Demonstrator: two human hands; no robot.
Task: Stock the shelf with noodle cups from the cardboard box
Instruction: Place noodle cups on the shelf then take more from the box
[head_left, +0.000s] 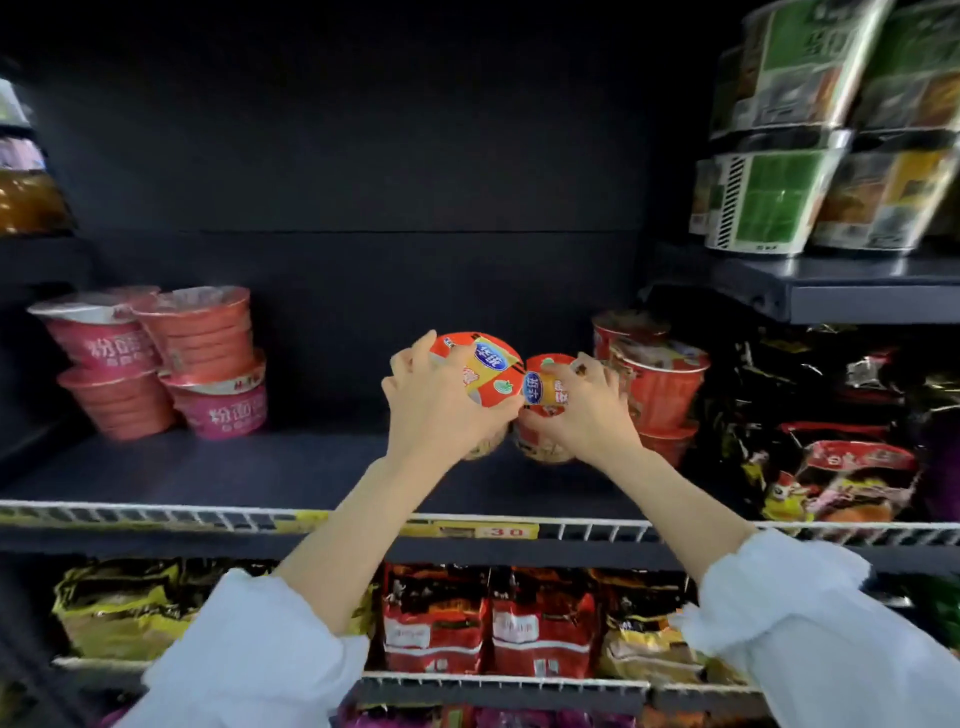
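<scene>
Noodle cups fill both my hands: my left hand (434, 402) grips one orange-lidded cup (480, 374) and my right hand (582, 410) grips another (545, 387), side by side over the dark shelf (260, 467), lids tipped toward me. Red stacked cups (657, 384) crowd just right of my right hand; pink cups (156, 358) stand well left. Noodle packets (488, 618) hang below my forearms.

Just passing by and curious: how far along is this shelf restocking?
Done: red cups stand stacked at the right of the shelf. In hand: the left hand and right hand each grip a noodle cup. Left: the bare middle stretch; the box is out of view.
</scene>
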